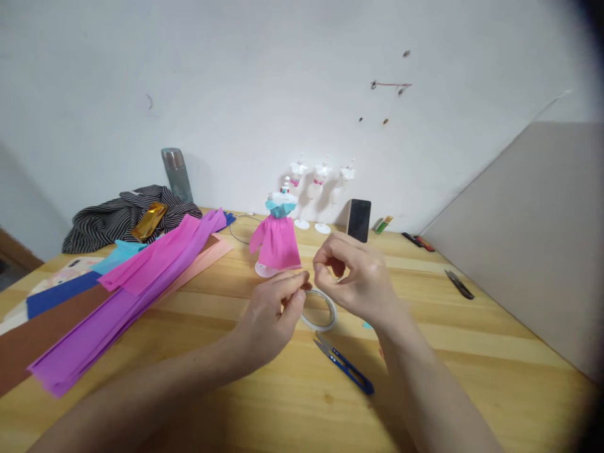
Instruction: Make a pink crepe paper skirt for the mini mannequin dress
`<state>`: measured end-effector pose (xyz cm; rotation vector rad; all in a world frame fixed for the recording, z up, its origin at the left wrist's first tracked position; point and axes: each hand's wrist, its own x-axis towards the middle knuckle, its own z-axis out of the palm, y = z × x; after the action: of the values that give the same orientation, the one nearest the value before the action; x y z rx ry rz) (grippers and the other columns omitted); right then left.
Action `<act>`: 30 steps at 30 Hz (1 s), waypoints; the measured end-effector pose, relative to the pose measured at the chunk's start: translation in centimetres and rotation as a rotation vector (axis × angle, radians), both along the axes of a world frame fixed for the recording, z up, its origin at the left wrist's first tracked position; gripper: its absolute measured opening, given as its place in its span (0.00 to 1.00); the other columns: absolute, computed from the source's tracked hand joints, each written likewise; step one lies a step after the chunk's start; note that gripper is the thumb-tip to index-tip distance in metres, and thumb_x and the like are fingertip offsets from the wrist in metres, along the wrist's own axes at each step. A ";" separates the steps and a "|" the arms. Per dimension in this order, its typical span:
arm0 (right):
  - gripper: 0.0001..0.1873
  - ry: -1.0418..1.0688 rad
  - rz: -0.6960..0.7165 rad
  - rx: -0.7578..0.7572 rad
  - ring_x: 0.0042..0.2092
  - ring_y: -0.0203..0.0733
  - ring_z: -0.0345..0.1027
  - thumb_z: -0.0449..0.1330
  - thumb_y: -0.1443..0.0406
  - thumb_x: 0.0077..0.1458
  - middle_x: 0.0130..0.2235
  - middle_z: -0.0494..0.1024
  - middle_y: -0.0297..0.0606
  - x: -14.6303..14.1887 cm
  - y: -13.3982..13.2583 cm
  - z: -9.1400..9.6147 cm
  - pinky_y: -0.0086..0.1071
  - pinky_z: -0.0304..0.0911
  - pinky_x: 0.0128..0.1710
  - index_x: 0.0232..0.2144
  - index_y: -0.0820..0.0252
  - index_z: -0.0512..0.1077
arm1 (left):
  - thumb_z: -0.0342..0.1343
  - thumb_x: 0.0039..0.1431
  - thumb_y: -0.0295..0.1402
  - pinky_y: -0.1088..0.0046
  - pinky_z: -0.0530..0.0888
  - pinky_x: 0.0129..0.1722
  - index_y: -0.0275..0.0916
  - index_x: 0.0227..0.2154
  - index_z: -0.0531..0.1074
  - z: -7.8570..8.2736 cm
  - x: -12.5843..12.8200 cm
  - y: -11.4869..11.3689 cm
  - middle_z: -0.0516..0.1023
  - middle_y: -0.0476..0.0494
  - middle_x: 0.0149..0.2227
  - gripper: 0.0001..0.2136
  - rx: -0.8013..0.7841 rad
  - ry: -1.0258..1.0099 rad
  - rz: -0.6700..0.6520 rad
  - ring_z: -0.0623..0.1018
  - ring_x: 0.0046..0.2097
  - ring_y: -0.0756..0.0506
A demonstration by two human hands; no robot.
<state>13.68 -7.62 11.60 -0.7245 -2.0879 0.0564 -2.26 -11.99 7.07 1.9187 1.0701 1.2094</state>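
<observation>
My left hand (271, 314) is closed in a pinch above the middle of the table. Close to its right, my right hand (358, 277) also pinches, thumb against curled fingers. Whatever sits between the fingertips of either hand is too small to make out. Behind and below them lies a white roll of tape (335, 314), partly covered by the hands. Blue-handled thread snips (348, 370) rest on the wood nearer to me, blades pointing away. Just beyond my left hand stands a small dress-form mannequin (282, 242) wearing a pink skirt and a teal top.
Purple and pink crepe paper (127, 302) lies at left over brown and blue sheets. Striped cloth (113, 217) and a flask (177, 173) sit behind. White mannequins (321, 179) and a phone (358, 220) stand by the wall. A dark cutter (458, 285) lies right.
</observation>
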 end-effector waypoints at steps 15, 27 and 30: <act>0.09 0.106 0.159 -0.480 0.26 0.33 0.54 0.53 0.65 0.54 0.23 0.61 0.30 1.9 0.8 0.8 0.30 0.50 0.25 0.22 0.59 0.63 | 0.51 0.54 0.33 0.79 0.53 0.15 0.38 0.21 0.62 -2.1 -1.4 4.0 0.59 0.57 0.15 0.09 -0.959 -0.614 0.318 0.60 0.13 0.55; 0.08 -0.075 0.206 -0.535 0.29 0.35 0.54 0.52 0.67 0.54 0.26 0.63 0.31 0.3 1.1 0.0 0.32 0.50 0.29 0.24 0.59 0.61 | 0.58 0.49 0.42 0.79 0.58 0.19 0.33 0.23 0.74 -1.8 -4.3 2.6 0.65 0.50 0.21 0.14 -0.451 -0.515 0.215 0.63 0.21 0.56; 0.08 -0.058 0.198 -0.539 0.29 0.35 0.54 0.52 0.66 0.54 0.25 0.62 0.31 0.3 1.4 -0.4 0.32 0.50 0.29 0.23 0.59 0.61 | 0.59 0.48 0.46 0.78 0.60 0.19 0.33 0.26 0.77 -1.8 -4.3 2.2 0.68 0.48 0.23 0.18 -0.505 -0.539 0.121 0.65 0.22 0.54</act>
<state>14.00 -6.17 11.23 -0.8345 -2.2123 0.7381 -6.57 -9.78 5.28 1.0784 1.0683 1.2702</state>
